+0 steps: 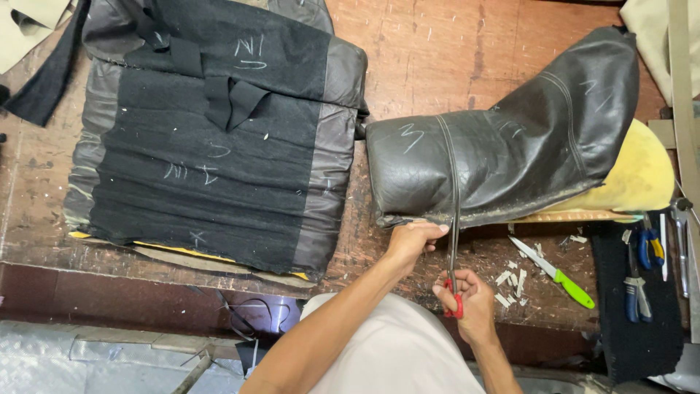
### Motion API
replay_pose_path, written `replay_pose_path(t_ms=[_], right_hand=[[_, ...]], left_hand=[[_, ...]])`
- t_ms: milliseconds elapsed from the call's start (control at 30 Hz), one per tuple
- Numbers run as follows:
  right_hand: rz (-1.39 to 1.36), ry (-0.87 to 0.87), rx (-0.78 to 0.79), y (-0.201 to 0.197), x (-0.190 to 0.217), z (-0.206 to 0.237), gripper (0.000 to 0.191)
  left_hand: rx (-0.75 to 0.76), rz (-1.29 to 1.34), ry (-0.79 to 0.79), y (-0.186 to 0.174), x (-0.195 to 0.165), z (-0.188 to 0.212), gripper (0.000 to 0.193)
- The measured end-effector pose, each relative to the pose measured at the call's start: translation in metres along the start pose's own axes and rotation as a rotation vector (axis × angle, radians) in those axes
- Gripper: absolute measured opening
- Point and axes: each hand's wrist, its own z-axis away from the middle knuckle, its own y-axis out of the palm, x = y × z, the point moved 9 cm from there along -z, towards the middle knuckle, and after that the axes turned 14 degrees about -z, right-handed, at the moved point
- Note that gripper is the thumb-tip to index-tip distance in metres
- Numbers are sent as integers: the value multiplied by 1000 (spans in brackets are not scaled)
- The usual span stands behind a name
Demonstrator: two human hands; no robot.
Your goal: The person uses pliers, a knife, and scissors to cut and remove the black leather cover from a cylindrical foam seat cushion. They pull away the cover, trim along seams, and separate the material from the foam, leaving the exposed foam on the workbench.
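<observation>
Both hands at the near edge of the desk [452,44], close together under the black leather cover [503,157]. Left hand [412,241] curled shut, pinching the cover's frayed lower hem just where the raised seam [453,190] comes down to the edge. Right hand [467,303] closed through the loops of red-handled scissors [453,281], blades pointing up and away along that seam, tips at or just under the hem; hard to tell whether the blades already bite. Good practice for this cut, by the look of it: keep the hem pulled taut and slightly lifted with the left, hold the blades in line with the seam, take short snips, and keep the left fingertips clear of the blade path, since they sit just beside it. Cover itself draped over a yellow foam cushion [642,179] toward the right edge of the desk, chalk marks on its surface, its near edge touching the left hand and directly above the right. Off to the left, well apart from both hands, a larger seat cushion [211,146] with dark felt backing. Near the right hand, on the desk's near right part: a green-handled knife [554,273], small white scraps [510,281], and pliers [638,284] on a dark mat.
</observation>
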Motion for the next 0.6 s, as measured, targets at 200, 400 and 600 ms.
replay_pose_path(t_ms=[200, 400, 600], right_hand=[[39, 47, -8, -5, 1, 5, 39], [69, 70, -74, -5, 0, -4, 40], [78, 14, -43, -5, -1, 2, 39]], left_hand=[[34, -27, -31, -2, 4, 2, 14], [49, -61, -80, -6, 11, 5, 16], [71, -58, -96, -7, 20, 2, 13]])
